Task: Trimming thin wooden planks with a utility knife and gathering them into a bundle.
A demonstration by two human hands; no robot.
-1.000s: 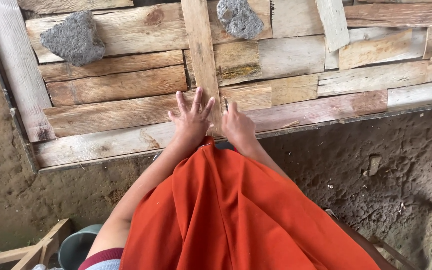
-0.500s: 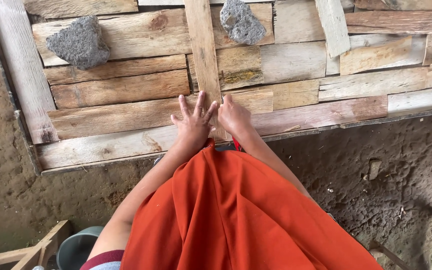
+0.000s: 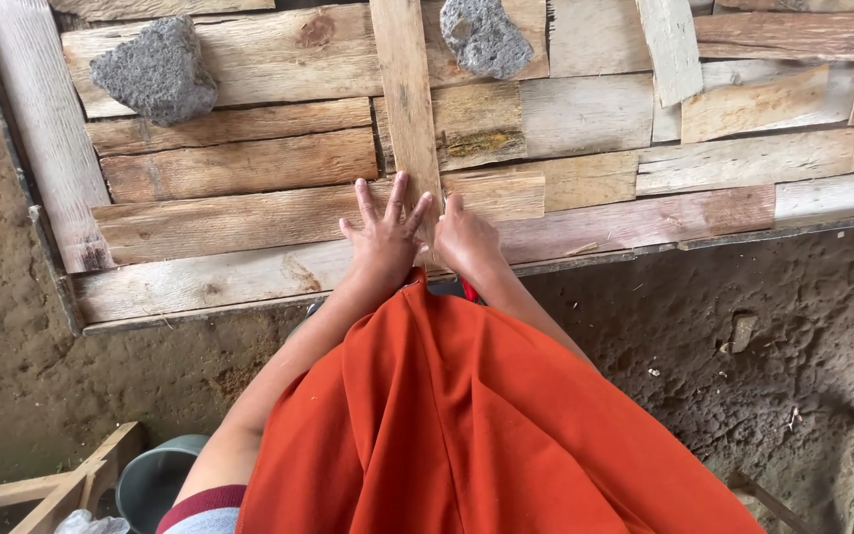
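I see my left hand (image 3: 385,235) flat with fingers (image 3: 363,201) spread wide, pressing on the horizontal plank (image 3: 239,220) just left of the narrow upright slat (image 3: 405,89). My right hand (image 3: 465,237) rests at the slat's lower end, fingers together and curled, holding nothing. The slat lies across the plank panel (image 3: 595,119) on the dirt floor (image 3: 743,326). Two grey stones (image 3: 155,71) sit on the boards above.

Soft, even daylight fills the frame, bright on the pale wooden planks (image 3: 249,213) across the top and dimmer on the dirt floor (image 3: 743,336) at lower right. Shadows are faint, with a thin dark line under the planks' lower edge. No glare shows. Focus is sharp throughout, with slight stretching at the corners.
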